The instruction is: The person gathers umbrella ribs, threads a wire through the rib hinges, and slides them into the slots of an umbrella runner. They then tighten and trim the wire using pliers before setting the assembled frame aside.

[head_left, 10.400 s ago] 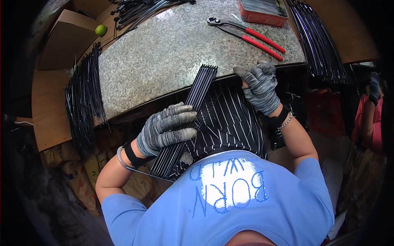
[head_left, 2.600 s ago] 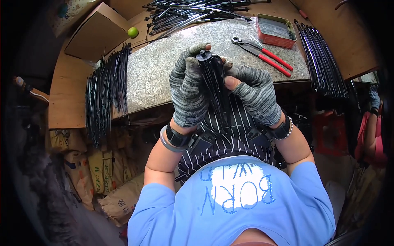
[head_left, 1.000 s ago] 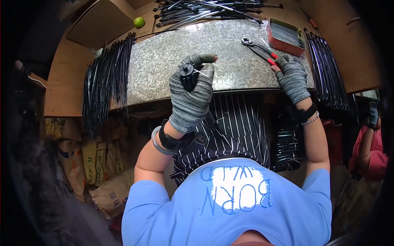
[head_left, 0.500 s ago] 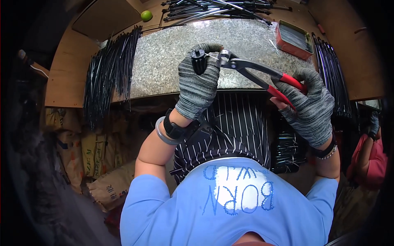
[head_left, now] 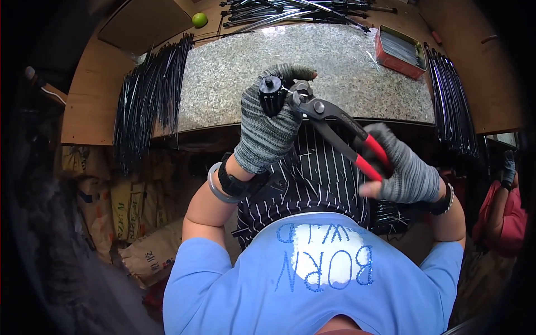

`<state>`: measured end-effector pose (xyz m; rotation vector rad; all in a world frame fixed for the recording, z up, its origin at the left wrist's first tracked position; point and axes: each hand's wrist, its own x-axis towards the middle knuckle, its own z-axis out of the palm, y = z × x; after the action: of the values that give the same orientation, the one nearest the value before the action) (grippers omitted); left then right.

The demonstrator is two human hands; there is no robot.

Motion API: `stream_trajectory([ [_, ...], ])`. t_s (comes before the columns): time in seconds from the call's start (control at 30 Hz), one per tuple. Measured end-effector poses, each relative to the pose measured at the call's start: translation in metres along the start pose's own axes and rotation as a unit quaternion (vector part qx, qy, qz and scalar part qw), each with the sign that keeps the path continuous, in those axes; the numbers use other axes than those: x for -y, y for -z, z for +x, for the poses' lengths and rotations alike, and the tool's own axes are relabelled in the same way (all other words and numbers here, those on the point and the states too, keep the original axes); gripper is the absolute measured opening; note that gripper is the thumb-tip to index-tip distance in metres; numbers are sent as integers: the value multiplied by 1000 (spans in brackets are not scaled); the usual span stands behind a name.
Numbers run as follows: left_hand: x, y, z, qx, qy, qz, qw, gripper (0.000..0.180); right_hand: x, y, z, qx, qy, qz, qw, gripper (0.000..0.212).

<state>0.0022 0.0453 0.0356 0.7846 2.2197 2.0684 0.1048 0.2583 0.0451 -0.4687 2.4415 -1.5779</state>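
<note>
The left hand (head_left: pixel 268 131) was closed round a bundle of black rods (head_left: pixel 272 96), upright over the near edge of the speckled desk (head_left: pixel 234 72). The right hand (head_left: pixel 405 173) squeezed the red-handled pincers (head_left: pixel 335 125), whose head met the bundle's top. The rods looked stiff, thin and slippery, best gripped mid-bundle.

Grey knit gloves; blue short-sleeved shirt; striped apron; wrist bangles.

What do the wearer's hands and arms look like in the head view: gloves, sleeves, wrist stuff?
Both hands wear grey knit gloves with cut-off fingertips: left hand, right hand. The left wrist carries a black strap and a silver bangle, the right a dark band with a beaded bracelet. Short blue sleeves; forearms uncovered.
</note>
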Motion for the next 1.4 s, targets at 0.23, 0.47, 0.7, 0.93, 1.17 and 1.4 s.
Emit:
stream_trajectory([
  [0.23,-3,3,1,28,21,5,999,23,-2,14,0,31,81,-73,994,66],
  [0.47,4,1,0,0,-7,-11,1000,29,-2,5,-1,-156,113,-284,939,68],
  [0.7,-1,-1,2,27,14,17,999,19,-3,5,-1,-18,-32,-147,988,51],
  [0.93,-3,-8,-1,26,64,-66,995,24,-17,7,0,-36,86,-101,990,43],
  [1.17,6,-10,0,41,20,-30,999,24,-6,25,2,45,-90,-60,993,42],
  [1.4,-2,-10,5,61,-55,127,988,24,28,39,6,49,-223,-340,912,39],
])
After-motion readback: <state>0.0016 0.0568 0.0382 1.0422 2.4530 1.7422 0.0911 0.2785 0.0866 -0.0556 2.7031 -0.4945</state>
